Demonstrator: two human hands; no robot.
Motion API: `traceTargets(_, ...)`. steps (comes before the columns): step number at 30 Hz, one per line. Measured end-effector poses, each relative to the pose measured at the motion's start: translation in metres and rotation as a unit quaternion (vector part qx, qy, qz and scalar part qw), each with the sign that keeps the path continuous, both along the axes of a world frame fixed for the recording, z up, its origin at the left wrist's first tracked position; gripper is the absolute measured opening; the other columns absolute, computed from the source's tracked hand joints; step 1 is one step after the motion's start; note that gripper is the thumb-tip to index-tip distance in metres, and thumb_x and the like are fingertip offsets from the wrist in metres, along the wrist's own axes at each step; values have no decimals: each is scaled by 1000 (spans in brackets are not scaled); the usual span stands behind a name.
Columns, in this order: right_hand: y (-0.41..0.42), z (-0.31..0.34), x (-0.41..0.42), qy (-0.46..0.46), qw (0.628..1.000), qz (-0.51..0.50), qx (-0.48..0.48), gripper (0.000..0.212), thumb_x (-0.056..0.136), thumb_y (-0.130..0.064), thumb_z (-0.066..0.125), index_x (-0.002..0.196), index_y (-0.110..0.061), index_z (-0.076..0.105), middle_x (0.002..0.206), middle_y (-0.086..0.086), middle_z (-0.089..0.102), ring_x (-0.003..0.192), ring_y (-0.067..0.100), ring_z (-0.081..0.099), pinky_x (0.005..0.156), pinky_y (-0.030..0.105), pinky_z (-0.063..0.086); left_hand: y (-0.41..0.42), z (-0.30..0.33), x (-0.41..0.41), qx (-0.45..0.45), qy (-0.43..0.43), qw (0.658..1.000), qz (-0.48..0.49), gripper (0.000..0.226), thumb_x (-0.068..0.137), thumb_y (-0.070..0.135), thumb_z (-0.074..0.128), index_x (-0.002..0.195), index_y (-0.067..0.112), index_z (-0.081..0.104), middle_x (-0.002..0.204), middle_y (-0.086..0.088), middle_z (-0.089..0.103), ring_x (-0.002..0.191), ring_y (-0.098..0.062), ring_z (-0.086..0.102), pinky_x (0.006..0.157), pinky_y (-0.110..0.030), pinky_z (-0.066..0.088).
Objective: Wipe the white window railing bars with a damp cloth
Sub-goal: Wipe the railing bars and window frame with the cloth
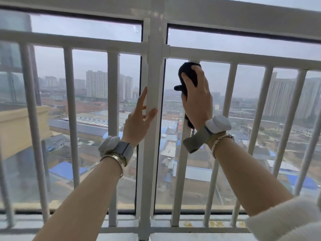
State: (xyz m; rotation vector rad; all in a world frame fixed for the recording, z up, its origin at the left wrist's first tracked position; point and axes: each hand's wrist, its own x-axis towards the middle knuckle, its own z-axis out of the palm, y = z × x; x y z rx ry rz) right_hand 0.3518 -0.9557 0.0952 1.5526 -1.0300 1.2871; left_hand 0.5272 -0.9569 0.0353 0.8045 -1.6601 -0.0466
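Right hand clamps dark cloth around bar; left hand splayed against post.

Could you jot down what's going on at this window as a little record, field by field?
Setting: high window with a white railing in front of the glass, city rooftops outside
Tool: dark cloth
Right hand: clasps the cloth around a thin bar, near its top under the rail
Left hand: open, fingers spread, resting against the thick centre post
Wrists: white strapped devices and bracelets on both
Sill: yellowish stains at the foot of the bars on the right
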Motion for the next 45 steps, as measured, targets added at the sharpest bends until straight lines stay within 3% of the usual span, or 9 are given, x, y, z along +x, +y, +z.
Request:
traceTargets(6,10,-49,-20,83,996,9,44,43,77,-2,69,119,-4,59,132,21,48,118,41,48,65,44,58,4,-5,-8,7,21,1000,19,57,93,40,45,127,57,3,136,-2,51,110,-27,59,82,-47,54)
traceTargets(17,10,19,-22,106,993,-46,8,20,84,-20,65,100,-9,64,133,15,48,99,39,51,65,35,54,7,-6,-18,32,39,998,39,60,95,33,44,145,30,10,136,-4,50,106,-27,61,79,-37,53)
traceTargets(23,10,-55,-24,145,989,-25,32,18,79,-26,69,84,-9,64,127,17,48,93,39,47,61,34,54,6,-7,-23,31,81,995,58,59,95,33,45,146,30,15,113,7,56,83,-11,59,60,-15,48)
traceTargets(27,13,-136,-31,185,981,-18,45,17,76,-26,69,86,-12,66,126,13,45,99,38,39,70,33,54,5,-15,-31,27,111,992,58,55,96,32,43,145,31,18,115,11,53,88,-2,54,65,-10,45)
traceTargets(31,11,-148,-43,200,974,48,97,20,73,-13,74,92,-14,67,127,5,36,101,36,44,65,32,55,10,-52,-31,35,116,989,79,58,93,37,49,142,38,18,119,12,51,89,0,57,70,-20,49)
traceTargets(35,9,-102,-43,180,982,51,37,14,78,-13,67,93,-13,68,125,8,47,96,40,50,69,35,55,12,-101,-31,54,66,992,91,84,84,29,65,141,42,5,128,-2,53,84,-11,63,68,-22,53)
traceTargets(37,7,-98,-39,151,986,58,34,14,80,-13,66,94,-11,68,127,11,54,101,44,51,76,39,54,10,-113,-33,61,49,990,120,92,81,20,69,142,41,3,123,-7,57,80,-21,64,68,-31,56)
traceTargets(41,1,-140,-32,94,983,123,99,21,79,-10,66,99,-6,63,142,8,44,118,43,43,83,41,53,8,-119,-35,67,73,985,138,87,81,11,66,144,33,10,104,-5,62,75,-24,64,67,-41,58)
traceTargets(45,2,-193,-27,105,976,133,138,13,80,-10,62,91,-3,61,140,4,42,110,41,51,68,38,57,4,-126,-38,45,85,985,142,83,83,13,60,144,35,9,131,-5,53,89,-24,64,72,-38,57)
